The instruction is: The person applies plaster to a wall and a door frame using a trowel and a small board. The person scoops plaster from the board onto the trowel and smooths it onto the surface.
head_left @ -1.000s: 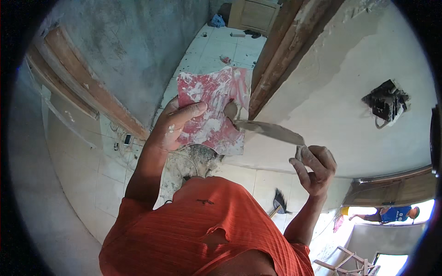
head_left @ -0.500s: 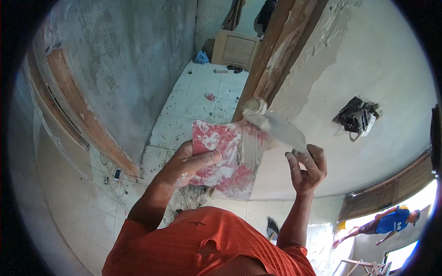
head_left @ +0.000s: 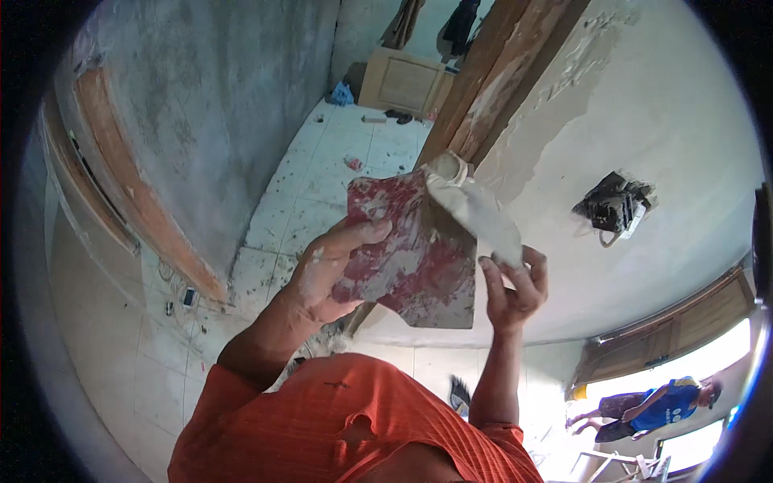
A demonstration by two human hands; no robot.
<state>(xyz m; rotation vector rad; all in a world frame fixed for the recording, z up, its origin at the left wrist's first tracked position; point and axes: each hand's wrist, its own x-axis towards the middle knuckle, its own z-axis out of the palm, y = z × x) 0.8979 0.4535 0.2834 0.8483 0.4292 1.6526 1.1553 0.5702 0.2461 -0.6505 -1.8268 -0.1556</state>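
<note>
My left hand (head_left: 332, 262) grips a red flat plate (head_left: 415, 270) smeared with whitish filler, its thumb on top and the fingers underneath. In my right hand (head_left: 518, 294), pinched between thumb and fingers, is a pale, filler-coated scraper (head_left: 489, 227). The scraper slants up and left over the plate's far right edge. At its upper end sits a thick lump of wet filler (head_left: 448, 169); the edge beneath it is hidden. Both hands are raised in front of my red-orange shirt (head_left: 346, 427).
A wooden door post (head_left: 503, 88) rises beyond the plate, beside a pale wall (head_left: 555, 241) with a damp filler patch. A wall opening holds a dark box (head_left: 616, 201). A phone (head_left: 189, 297) lies on the tiled floor. A person in blue (head_left: 664, 405) stands at far right.
The plate has been raised and tilted, and its surface looks darker. My right hand and the scraper have shifted slightly left and up. The person in blue has changed posture.
</note>
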